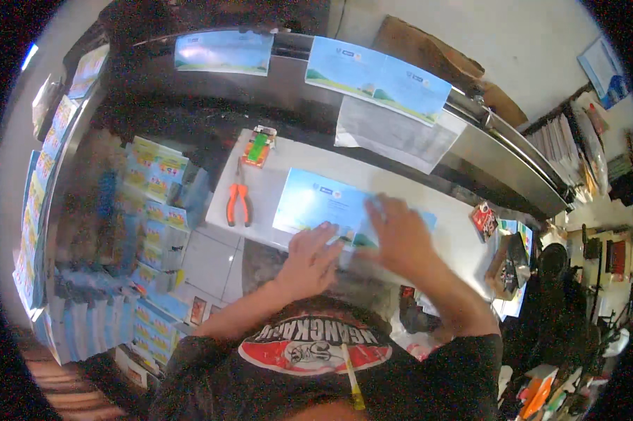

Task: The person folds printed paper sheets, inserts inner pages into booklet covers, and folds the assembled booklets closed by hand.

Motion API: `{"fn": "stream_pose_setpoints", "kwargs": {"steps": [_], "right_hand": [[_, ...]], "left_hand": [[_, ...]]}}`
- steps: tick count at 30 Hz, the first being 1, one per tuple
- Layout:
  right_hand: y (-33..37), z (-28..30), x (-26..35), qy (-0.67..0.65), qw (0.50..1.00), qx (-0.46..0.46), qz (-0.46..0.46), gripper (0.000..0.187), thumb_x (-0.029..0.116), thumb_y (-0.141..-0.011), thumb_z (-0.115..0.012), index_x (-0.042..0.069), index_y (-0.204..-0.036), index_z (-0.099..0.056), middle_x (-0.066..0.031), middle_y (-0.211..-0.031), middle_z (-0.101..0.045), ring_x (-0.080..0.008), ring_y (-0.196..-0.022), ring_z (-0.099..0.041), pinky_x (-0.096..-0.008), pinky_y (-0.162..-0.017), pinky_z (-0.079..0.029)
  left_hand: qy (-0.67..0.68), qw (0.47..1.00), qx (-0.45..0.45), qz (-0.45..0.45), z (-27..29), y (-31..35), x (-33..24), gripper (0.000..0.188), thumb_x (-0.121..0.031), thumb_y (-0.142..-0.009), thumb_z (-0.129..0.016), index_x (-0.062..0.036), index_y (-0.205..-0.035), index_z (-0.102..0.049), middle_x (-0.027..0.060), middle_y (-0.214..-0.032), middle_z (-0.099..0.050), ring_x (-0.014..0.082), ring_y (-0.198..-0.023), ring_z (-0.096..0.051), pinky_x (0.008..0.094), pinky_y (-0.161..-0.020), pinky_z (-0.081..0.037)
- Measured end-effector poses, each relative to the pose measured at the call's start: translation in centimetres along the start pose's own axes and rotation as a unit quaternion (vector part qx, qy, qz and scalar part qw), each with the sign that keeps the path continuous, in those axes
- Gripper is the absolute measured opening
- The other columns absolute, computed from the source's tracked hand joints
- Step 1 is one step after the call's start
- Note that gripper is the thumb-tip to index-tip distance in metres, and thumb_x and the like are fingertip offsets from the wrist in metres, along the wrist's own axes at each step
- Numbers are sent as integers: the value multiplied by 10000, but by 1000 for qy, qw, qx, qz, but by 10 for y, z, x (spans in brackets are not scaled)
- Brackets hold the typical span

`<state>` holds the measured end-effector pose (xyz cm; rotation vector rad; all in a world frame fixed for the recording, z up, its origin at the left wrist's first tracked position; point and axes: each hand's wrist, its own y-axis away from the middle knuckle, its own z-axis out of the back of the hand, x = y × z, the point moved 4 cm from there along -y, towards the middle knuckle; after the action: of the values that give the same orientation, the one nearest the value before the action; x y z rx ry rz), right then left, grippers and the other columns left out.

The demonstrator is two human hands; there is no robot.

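A light-blue printed sheet with a green landscape along its lower part lies on the white tabletop in front of me. My left hand rests at the sheet's near edge with its fingers stretched out, holding nothing that I can see. Over the sheet's right half is my right hand. It is blurred by motion, but its fingers look spread, and it covers part of the print. Orange-and-black pliers lie to the left of the sheet. Beyond them sits a small orange-and-green box.
Similar printed sheets hang on the dark metal rail behind the table. Stacks of printed paper stand at the left. A small red pack lies near the table's right end, beside a dark open box.
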<state>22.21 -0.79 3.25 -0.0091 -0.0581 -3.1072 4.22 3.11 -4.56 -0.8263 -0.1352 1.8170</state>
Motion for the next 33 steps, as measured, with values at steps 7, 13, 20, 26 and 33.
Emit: {"fn": "stream_pose_setpoints", "kwargs": {"steps": [7,13,20,26,33], "right_hand": [[0,23,-2,-125,989,54,53,446,210,-808,-616,61,-1222,-545,-177,-1194,-592,-347,-1010,-610,-457,-755,-544],[-58,70,-48,-47,998,10,-30,232,191,-860,-534,64,-1041,-603,-214,-879,-659,-412,-843,-630,-501,-757,-497],[-111,22,-123,-108,986,124,-2,483,316,-815,-642,67,-1226,-594,-211,-1205,-604,-378,-1134,-557,-444,-1005,-420],[-120,24,-121,-110,992,56,28,477,282,-808,-624,39,-1216,-584,-196,-1221,-590,-376,-1138,-531,-448,-980,-416],[-99,40,-108,-102,995,11,20,425,257,-795,-623,43,-1163,-614,-206,-1104,-638,-389,-1046,-582,-454,-927,-452]], "left_hand": [[-54,976,-176,-115,7,16,-16,548,-279,-723,-708,-189,-1233,-527,128,-1330,-456,320,-1241,-445,544,-962,-324],[-124,982,125,60,-21,6,-11,740,-352,-771,-692,-132,-1411,-394,132,-1460,-363,296,-1360,-341,575,-1027,-301],[-185,965,182,31,-33,9,-2,751,-368,-822,-645,-159,-1467,-322,134,-1526,-277,300,-1402,-279,558,-1069,-227],[-139,985,94,31,-29,-1,1,740,-340,-769,-708,-133,-1411,-406,139,-1468,-364,291,-1369,-326,534,-1068,-224],[-160,983,81,22,-31,3,-5,667,-360,-809,-686,-127,-1384,-440,153,-1454,-374,315,-1359,-326,524,-1078,-184]]}}
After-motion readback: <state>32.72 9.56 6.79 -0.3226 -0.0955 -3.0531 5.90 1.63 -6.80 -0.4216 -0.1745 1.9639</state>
